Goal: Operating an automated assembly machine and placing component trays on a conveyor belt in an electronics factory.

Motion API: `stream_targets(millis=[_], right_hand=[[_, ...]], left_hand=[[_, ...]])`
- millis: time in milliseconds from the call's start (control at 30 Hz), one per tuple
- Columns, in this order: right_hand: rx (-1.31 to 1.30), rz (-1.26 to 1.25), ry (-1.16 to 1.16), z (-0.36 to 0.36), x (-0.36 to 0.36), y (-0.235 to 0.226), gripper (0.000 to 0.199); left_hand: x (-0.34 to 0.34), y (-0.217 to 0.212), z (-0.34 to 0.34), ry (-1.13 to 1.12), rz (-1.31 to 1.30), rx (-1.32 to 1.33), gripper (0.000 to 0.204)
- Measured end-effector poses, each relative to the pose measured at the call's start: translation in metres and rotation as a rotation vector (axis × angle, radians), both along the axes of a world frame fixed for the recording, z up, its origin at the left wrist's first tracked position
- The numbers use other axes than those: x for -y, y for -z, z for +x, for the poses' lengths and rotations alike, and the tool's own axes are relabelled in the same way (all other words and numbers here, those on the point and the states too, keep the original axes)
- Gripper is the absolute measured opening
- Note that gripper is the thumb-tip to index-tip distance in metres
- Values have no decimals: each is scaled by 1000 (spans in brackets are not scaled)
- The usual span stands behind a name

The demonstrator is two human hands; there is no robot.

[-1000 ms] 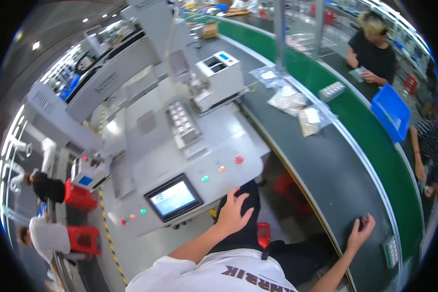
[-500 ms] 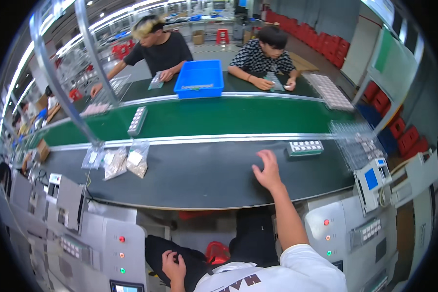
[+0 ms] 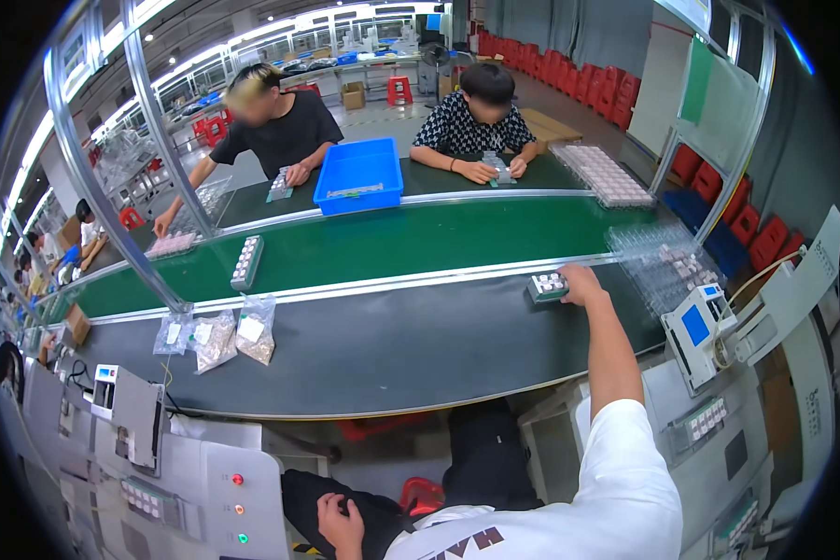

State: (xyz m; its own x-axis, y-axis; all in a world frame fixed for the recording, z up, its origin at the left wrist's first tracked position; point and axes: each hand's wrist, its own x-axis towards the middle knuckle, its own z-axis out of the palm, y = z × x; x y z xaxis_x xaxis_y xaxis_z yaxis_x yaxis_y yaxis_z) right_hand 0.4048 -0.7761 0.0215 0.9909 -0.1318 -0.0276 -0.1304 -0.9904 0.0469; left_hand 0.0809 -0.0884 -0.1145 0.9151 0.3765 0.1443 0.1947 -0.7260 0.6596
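On the right part of the dark worktop, my right hand (image 3: 584,284) is closed on the right end of a green-and-grey block-shaped holder (image 3: 547,287) with rows of small white pieces on top. The hand covers part of the holder. My left hand (image 3: 341,525) lies low on my thigh, holding nothing, with its fingers loosely bent and apart. Beyond my right hand, clear plastic trays (image 3: 658,257) hold some small pale parts. A similar holder (image 3: 246,262) sits on the green conveyor belt (image 3: 373,241).
Clear bags of small parts (image 3: 217,342) lie at the worktop's left. Grey machines flank me, the left one with buttons (image 3: 240,510). A blue bin (image 3: 359,175) stands across the belt, where two people work with small parts. A metal post (image 3: 112,201) rises at left.
My right hand has moved from above the worktop rightward to the holder and taken hold of its right end. My left hand stays on my thigh. The view has shifted slightly.
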Motion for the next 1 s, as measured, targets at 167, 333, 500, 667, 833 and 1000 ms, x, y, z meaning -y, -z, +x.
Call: stream_targets(millis=[167, 333, 500, 667, 833, 1000], right_hand=[[41, -9, -220, -5, -58, -7, 70], [44, 91, -486, -39, -199, -14, 62], [65, 210, -745, -66, -329, -16, 50], [81, 254, -817, -68, -386, -15, 45], [58, 446, -756, -74, -367, -10, 76], [95, 982, -497, -74, -305, 28, 103]], left_hand=[[-11, 11, -9, -1, 21, 8, 18], [3, -7, 8, 104, -182, 95, 20], [44, -78, 101, 381, -120, 273, 53], [56, -93, 188, 504, -96, 332, 91], [40, -87, 214, 605, -91, 153, 80], [44, -93, 224, 635, -127, 173, 67]])
